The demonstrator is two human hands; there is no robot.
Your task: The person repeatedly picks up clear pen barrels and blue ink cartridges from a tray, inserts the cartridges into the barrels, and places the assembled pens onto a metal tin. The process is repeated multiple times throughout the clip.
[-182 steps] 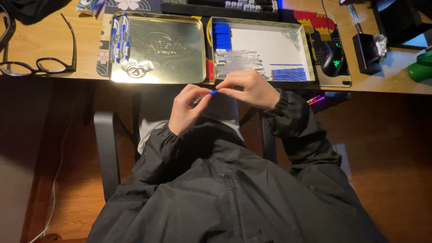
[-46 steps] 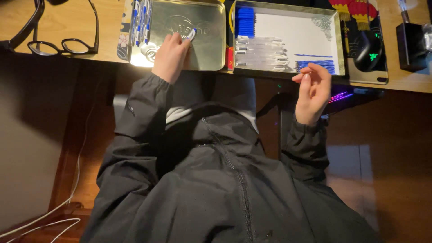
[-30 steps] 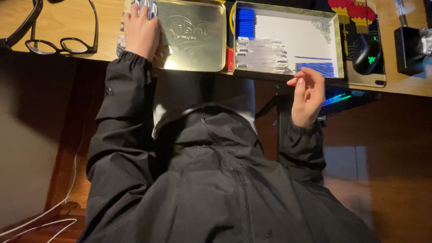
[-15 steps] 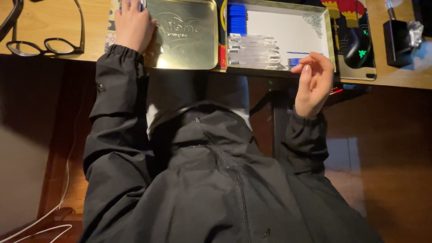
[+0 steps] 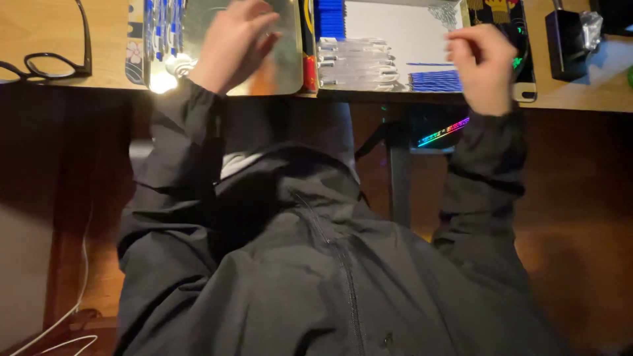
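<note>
Overhead, wooden desk [image 5: 39, 26], gold tin lid [image 5: 283, 59], left hand [image 5: 231, 46] above, glasses [image 5: 46, 62] aside.

glasses [image 5: 49, 62] left of tin lid [image 5: 287, 62], tray [image 5: 389, 29] right

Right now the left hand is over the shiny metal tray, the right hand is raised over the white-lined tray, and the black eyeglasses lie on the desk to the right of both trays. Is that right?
Not quite. The black eyeglasses lie at the far left of the desk, left of both trays, as the head view shows. The rest holds: the left hand is over the shiny metal tray, and the right hand is raised over the white-lined tray.
</note>
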